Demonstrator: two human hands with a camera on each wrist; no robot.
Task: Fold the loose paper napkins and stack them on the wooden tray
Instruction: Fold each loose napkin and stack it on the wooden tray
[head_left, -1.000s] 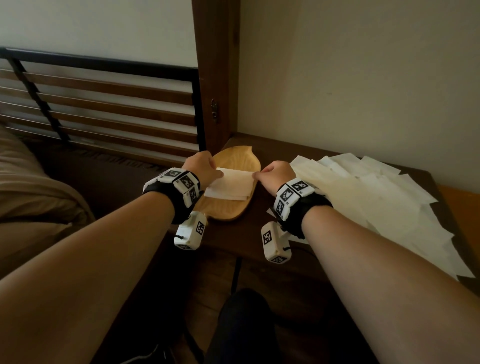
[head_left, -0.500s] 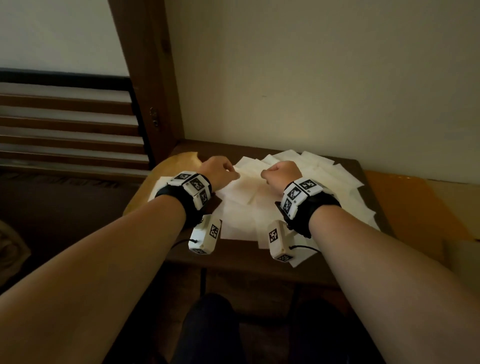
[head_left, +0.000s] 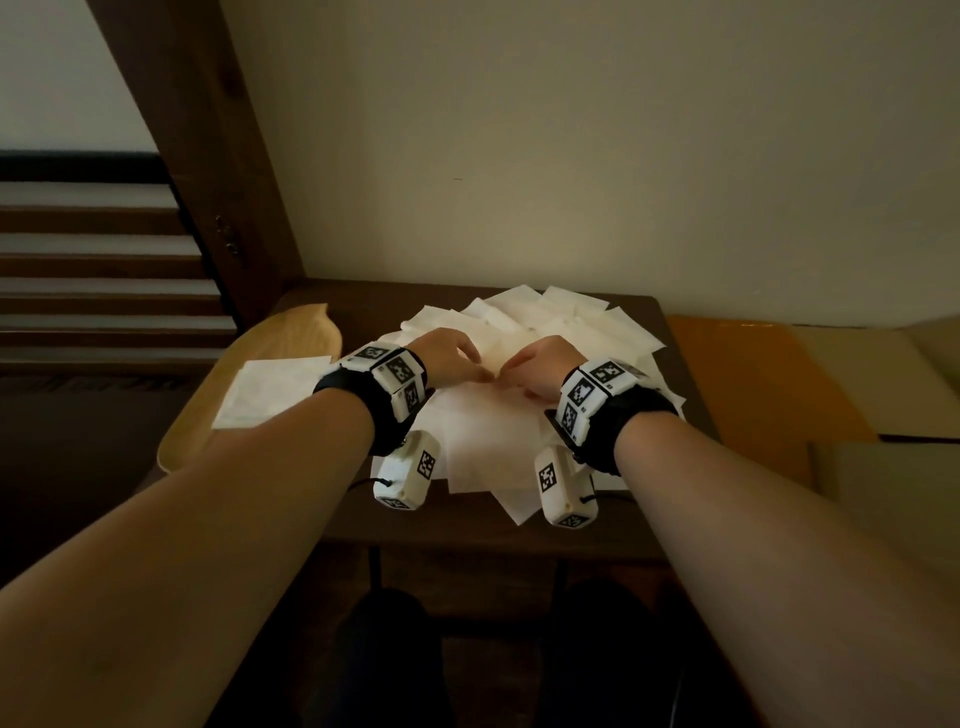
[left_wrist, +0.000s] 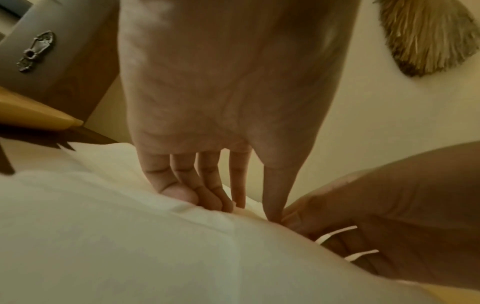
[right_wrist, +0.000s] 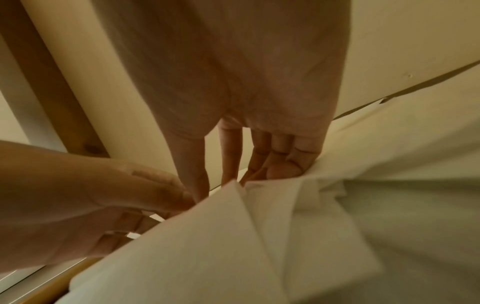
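Observation:
A leaf-shaped wooden tray lies at the left end of the dark table and carries one folded white napkin. To its right spreads a pile of loose napkins. Both hands meet at the far edge of the top napkin. My left hand pinches that edge between thumb and curled fingers. My right hand pinches it too, and the right wrist view shows the lifted napkin edge bunched under the fingers.
A plain wall stands right behind the table. A brown wooden post and a slatted frame are at the left. An orange surface and a cardboard box adjoin the table's right end. Dark-clad knees show below the front edge.
Both hands let go of the folded napkin, left it on the tray, moved right to the loose pile, and took hold of the top napkin. The head view swung right with them.

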